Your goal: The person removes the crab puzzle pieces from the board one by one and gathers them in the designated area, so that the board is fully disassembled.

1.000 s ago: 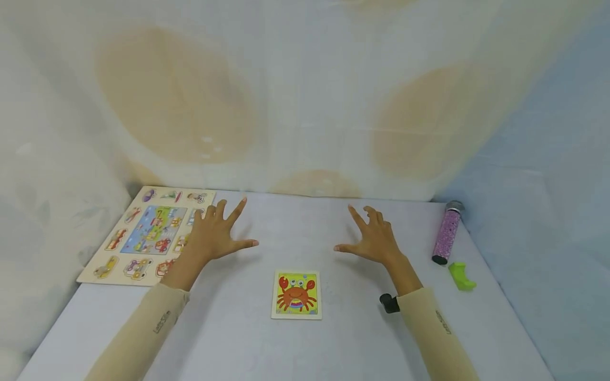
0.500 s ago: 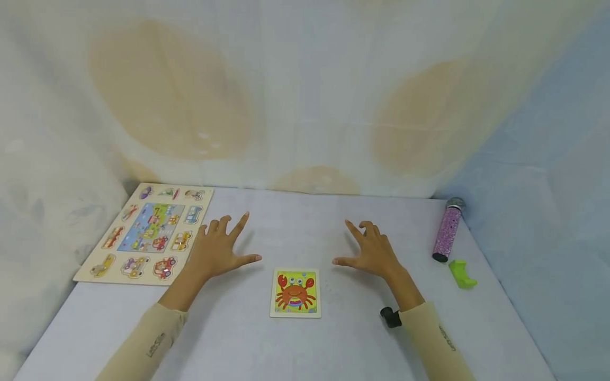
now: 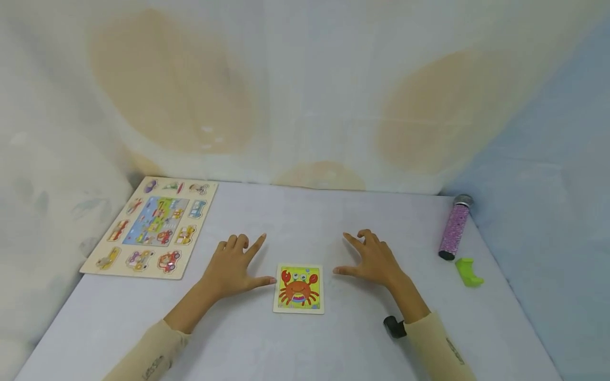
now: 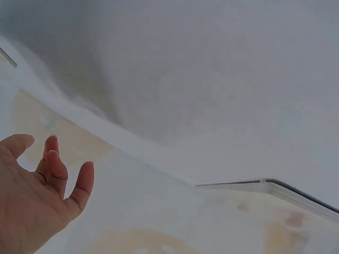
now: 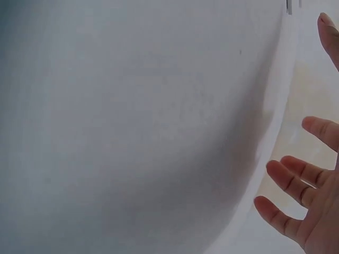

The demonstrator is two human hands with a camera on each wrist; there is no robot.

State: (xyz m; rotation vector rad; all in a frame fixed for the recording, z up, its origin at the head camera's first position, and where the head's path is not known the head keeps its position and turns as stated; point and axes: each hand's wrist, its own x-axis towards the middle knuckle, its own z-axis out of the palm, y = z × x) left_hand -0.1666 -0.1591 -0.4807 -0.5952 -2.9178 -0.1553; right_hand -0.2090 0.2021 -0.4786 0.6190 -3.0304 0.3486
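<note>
A small square crab puzzle (image 3: pixel 298 288) lies flat on the white table, between the two hands in the head view. My left hand (image 3: pixel 233 270) is on its left side, thumb and index finger spread, the thumb tip close to the puzzle's upper left edge; whether it touches cannot be told. To the right of the puzzle, apart from it, my right hand (image 3: pixel 374 263) has its thumb and index spread too. Neither hand holds anything. In the wrist views, the left hand (image 4: pixel 42 196) and the right hand (image 5: pixel 312 196) show loosely bent fingers with nothing between them.
A large wooden vehicle puzzle board (image 3: pixel 151 230) lies at the back left. At the right edge are a purple glitter microphone (image 3: pixel 455 227) and a green curved piece (image 3: pixel 469 272). A spotted cloth curtain (image 3: pixel 305 95) hangs behind the table (image 3: pixel 305 344).
Both hands have come down and nearer the body, toward the crab puzzle. My left hand has also shifted right, off the vehicle board. The puzzles and microphone have stayed in place.
</note>
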